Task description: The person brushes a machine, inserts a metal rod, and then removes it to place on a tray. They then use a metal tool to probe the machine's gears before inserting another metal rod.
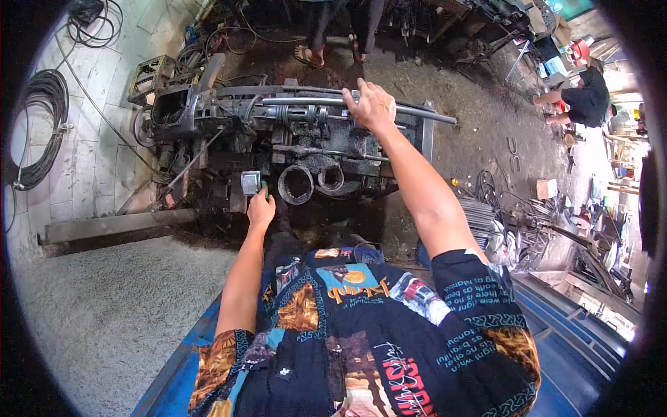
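A dark, greasy machine (pixel 347 142) with rails stretches across the view in front of me. Along its top lies a long metal bar (pixel 424 112), and my right hand (pixel 373 105) is closed over it. Lower on the left, my left hand (pixel 261 208) is at a small grey box-shaped part (pixel 250 183) on the machine's near side; its fingers are bent round something too small to make out. Two round metal rings (pixel 296 185) sit just right of my left hand.
Coiled black cable (pixel 43 128) hangs on the left wall. A metal beam (pixel 118 226) lies at lower left. Two people's legs (pixel 321 35) stand beyond the machine, and another person (pixel 587 95) is at upper right. Metal rods (pixel 472 219) lie at right.
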Motion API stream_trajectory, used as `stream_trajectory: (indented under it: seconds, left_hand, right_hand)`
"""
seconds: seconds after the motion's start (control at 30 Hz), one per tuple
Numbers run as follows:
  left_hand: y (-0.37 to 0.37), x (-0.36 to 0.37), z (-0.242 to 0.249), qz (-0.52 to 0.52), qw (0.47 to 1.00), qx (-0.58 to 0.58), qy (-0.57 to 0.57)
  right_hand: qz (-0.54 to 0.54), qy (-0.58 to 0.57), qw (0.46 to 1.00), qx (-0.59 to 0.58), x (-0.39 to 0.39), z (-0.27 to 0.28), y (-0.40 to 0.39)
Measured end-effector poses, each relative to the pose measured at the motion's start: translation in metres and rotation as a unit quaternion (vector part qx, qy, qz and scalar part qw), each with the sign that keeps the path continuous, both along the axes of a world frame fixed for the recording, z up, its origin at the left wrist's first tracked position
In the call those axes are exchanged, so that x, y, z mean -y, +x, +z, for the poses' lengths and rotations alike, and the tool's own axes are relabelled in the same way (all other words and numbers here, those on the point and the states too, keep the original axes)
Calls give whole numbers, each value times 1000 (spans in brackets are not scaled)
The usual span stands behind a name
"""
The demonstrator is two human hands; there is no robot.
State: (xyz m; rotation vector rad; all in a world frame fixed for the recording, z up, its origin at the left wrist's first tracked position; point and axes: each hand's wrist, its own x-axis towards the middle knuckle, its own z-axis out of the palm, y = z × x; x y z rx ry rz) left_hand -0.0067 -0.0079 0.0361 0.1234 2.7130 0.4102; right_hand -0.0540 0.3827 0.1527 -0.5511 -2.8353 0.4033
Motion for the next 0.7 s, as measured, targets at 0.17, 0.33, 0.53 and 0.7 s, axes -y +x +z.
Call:
stream_trajectory:
  seconds: [0.17, 0.33, 0.53, 0.7]
  left_hand:
    - [0, 2, -7, -12, 1000, -7, -6]
    - [0, 2, -4, -10, 1000, -12, -2]
    - [0, 0, -1, 1, 1000, -5, 2]
    - [2, -1, 2, 10, 1000, 2, 13]
  right_hand:
    - [1, 11, 1000, -10, 0, -3, -1]
    - [-11, -6, 1000, 9, -1, -2, -1]
    - [-9, -12, 1000, 20, 2, 6, -2]
    - [-13, -10, 1000, 22, 4, 4, -4]
